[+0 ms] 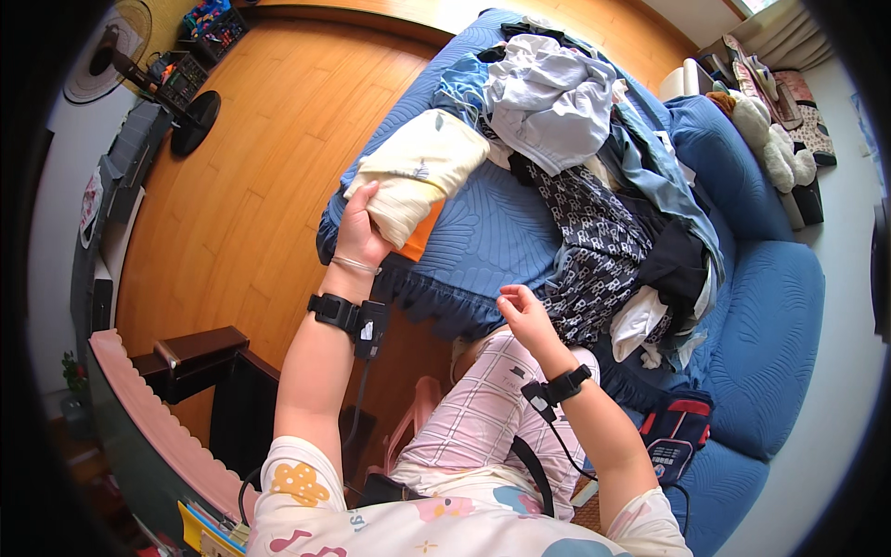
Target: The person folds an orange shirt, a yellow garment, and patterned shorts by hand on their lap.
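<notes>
My left hand grips the near left end of a folded cream cloth garment with a printed leaf pattern, at the left side of the blue quilted sofa cover. An orange flat item shows partly from beneath the garment. Whether the garment rests on the cover or is held just above it, I cannot tell. My right hand is empty above my knees, fingers slightly curled and apart. Nearest to it lies a black cloth garment with white letter print, part of a loose heap.
Pale grey-blue garments, denim and a white cloth make up the heap. A navy and red bag stands on the sofa at right. A standing fan is at far left, a dark wooden chair or stool nearer.
</notes>
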The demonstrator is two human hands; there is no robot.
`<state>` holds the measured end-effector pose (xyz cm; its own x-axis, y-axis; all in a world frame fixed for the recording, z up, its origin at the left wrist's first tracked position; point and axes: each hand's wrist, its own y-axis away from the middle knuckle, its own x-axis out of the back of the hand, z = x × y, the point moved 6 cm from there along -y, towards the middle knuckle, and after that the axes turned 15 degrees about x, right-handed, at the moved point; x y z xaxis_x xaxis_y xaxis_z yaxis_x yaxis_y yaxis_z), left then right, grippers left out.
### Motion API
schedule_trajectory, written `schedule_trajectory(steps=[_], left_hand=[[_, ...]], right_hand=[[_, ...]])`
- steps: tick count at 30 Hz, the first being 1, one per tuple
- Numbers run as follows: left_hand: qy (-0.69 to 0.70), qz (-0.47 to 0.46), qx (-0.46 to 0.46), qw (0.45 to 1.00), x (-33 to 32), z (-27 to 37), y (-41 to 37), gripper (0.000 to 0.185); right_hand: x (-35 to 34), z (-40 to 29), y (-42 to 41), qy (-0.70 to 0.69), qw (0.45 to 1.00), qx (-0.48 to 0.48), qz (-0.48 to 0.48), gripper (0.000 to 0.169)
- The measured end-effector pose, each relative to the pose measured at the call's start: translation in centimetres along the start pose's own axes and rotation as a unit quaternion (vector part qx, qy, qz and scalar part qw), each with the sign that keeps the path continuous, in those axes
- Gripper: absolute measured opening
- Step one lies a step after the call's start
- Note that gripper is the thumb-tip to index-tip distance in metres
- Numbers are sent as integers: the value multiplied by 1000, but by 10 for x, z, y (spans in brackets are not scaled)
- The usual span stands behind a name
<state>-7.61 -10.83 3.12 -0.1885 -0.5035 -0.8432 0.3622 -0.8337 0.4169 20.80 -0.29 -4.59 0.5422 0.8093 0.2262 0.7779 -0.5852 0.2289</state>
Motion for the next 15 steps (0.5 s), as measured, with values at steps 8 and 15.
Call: schedule_trajectory(steps=[8,15], left_hand=[[-194,446,125,865,216,-40,-7,32],[-249,363,-51,896,179,-13,-12,31]], right_hand=[[-1,25,30,68,997,-14,-24,34],[4,15,35,84,996,-14,-35,32]])
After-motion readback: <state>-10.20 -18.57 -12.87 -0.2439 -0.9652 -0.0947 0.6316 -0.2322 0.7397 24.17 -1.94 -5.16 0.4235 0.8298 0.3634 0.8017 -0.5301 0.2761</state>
